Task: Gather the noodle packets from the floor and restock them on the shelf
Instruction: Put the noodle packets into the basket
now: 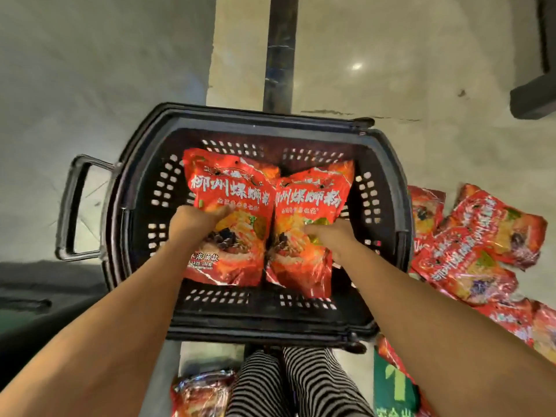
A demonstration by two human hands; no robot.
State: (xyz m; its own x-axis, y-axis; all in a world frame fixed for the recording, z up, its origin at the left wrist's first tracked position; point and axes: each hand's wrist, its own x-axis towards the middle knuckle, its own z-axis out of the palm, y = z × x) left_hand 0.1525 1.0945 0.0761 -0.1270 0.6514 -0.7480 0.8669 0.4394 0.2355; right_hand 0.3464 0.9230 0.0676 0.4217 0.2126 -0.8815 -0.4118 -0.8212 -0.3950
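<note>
A black plastic basket point(144, 188) stands on the floor below me. Inside it lie two red noodle packets side by side. My left hand point(195, 219) grips the left packet point(231, 188) at its left edge, thumb on top. My right hand point(331, 236) holds the right packet point(310, 194) at its right side, thumb across the front. Several more red packets point(478, 239) lie heaped on the floor right of the basket. One more packet point(201, 392) lies near my feet at the bottom.
The basket's pull handle point(72, 206) sticks out to the left. A dark post point(279, 49) runs up beyond the basket, and a dark shelf base point(532, 97) sits top right. My striped trouser legs point(294, 383) are below the basket, beside a green floor sticker point(394, 383).
</note>
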